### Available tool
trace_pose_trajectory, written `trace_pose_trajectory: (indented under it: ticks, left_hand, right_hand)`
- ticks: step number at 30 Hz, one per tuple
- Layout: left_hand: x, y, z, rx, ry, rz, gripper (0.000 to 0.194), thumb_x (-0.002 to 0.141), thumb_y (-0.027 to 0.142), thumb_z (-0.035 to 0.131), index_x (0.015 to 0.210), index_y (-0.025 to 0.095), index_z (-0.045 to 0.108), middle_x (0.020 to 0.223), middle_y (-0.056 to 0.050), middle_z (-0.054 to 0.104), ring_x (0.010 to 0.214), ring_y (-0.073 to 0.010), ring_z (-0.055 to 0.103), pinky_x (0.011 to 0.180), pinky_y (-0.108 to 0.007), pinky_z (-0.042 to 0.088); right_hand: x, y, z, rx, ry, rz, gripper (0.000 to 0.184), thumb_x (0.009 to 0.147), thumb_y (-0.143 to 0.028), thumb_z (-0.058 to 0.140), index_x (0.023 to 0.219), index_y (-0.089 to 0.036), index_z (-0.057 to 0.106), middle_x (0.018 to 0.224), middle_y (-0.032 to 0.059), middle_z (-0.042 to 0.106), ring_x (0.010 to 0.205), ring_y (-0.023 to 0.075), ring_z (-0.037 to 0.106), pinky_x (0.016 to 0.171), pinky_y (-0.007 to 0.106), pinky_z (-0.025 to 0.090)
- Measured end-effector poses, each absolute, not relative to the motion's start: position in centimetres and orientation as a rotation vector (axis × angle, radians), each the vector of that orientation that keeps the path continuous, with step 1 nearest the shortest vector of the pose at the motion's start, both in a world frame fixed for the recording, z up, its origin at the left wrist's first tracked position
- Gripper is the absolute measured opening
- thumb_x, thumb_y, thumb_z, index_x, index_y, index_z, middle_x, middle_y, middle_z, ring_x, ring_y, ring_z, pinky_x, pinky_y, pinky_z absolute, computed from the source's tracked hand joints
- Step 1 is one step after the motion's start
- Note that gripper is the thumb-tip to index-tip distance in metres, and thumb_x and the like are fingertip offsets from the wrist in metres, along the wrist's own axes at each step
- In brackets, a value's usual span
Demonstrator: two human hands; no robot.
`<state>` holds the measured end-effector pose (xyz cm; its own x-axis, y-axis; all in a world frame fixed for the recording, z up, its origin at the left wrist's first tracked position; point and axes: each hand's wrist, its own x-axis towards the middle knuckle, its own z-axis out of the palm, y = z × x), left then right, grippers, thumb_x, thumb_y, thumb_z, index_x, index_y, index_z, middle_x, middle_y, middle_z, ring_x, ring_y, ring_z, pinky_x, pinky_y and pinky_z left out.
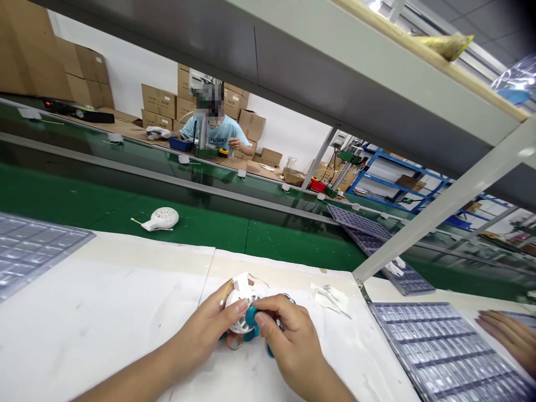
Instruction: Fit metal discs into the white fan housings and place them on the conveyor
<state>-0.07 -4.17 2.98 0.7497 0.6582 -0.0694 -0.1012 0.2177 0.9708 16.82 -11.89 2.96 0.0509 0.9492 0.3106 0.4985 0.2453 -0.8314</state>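
Observation:
My left hand (211, 329) grips a small white round fan housing (239, 304) with a grille, just above the white work surface (104, 312). My right hand (288, 335) pinches a teal fan blade (251, 317) against the front of that housing. Both hands meet at the near middle of the bench, fingers closed on the parts. A thin yellowish wire sticks out of the housing at its upper left.
A second white fan housing (161, 219) lies on the green conveyor belt (272, 240). Clear plastic part trays sit at the left (29, 245) and right (444, 352). Another person's hand (508, 335) rests at the far right. A seated worker (215, 134) is across the line.

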Motion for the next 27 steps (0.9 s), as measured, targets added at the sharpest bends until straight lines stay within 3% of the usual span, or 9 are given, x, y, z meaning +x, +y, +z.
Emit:
trace_pose_trajectory:
  ticks: [6,8,12,15,21,25,27]
  left_hand:
    - [0.0,-4.1,2.4,1.288,0.550,0.560,0.050,0.083,0.052,0.063,0.120,0.023,0.046,0.081,0.002,0.056,0.062,-0.0123,0.048,0.058,-0.025,0.042]
    - [0.0,-4.3,2.3,1.272,0.572,0.576,0.056,0.080,0.049,0.068,0.124,0.024,0.044,0.085,0.000,0.058,0.063,-0.0138,0.051,0.059,-0.027,0.045]
    - [-0.1,-5.2,2.7,1.166,0.486,0.609,0.049,0.080,0.048,0.067,0.119,0.022,0.052,0.087,-0.004,0.062,0.070,-0.0188,0.055,0.058,-0.030,0.049]
    - [0.0,-6.5,3.1,1.061,0.419,0.591,0.042,0.080,0.047,0.067,0.113,0.023,0.057,0.079,-0.001,0.060,0.065,-0.0168,0.054,0.057,-0.028,0.047]
    - [1.0,-7.8,3.3,0.881,0.447,0.656,0.039,0.074,0.045,0.072,0.104,0.022,0.061,0.071,0.001,0.058,0.057,-0.0120,0.048,0.052,-0.024,0.043]
    - [1.3,-6.0,3.5,0.838,0.518,0.758,0.032,0.075,0.041,0.071,0.097,0.020,0.062,0.062,0.003,0.058,0.048,-0.0095,0.043,0.044,-0.021,0.037]
    - [0.8,-4.0,3.4,0.855,0.613,0.798,0.027,0.081,0.039,0.067,0.100,0.020,0.061,0.057,0.004,0.059,0.045,-0.0096,0.043,0.045,-0.021,0.042]
  right_hand:
    - [17.0,-11.7,2.8,-1.430,-1.448,0.832,0.014,0.089,-0.030,0.058,0.102,-0.025,0.059,0.061,-0.0069,0.050,0.055,0.0111,0.046,0.053,0.023,0.037]
    - [16.7,-11.5,2.7,-1.434,-1.309,0.907,0.027,0.084,-0.035,0.067,0.105,-0.026,0.054,0.062,-0.0086,0.044,0.055,0.0104,0.044,0.052,0.021,0.036]
    - [15.1,-11.4,2.5,-1.099,-1.080,1.181,0.059,0.073,-0.056,0.073,0.119,-0.028,0.047,0.095,0.0014,0.057,0.061,0.0129,0.057,0.052,0.026,0.050]
    - [13.9,-12.0,2.4,-0.879,-1.062,1.323,0.068,0.074,-0.064,0.068,0.126,-0.027,0.045,0.091,0.0037,0.060,0.056,0.0141,0.058,0.048,0.027,0.051]
    - [12.7,-12.5,2.8,-0.975,-1.037,1.148,0.064,0.075,-0.066,0.065,0.122,-0.026,0.050,0.092,0.0056,0.060,0.051,0.0127,0.054,0.040,0.024,0.047]
    - [14.1,-11.7,3.8,-1.016,-1.172,1.231,0.055,0.086,-0.061,0.057,0.128,-0.026,0.050,0.104,0.0074,0.063,0.065,0.0159,0.064,0.056,0.029,0.054]
    - [17.0,-11.7,4.3,-1.169,-1.221,1.146,0.051,0.090,-0.055,0.055,0.132,-0.026,0.049,0.115,0.0092,0.062,0.079,0.0185,0.067,0.067,0.032,0.056]
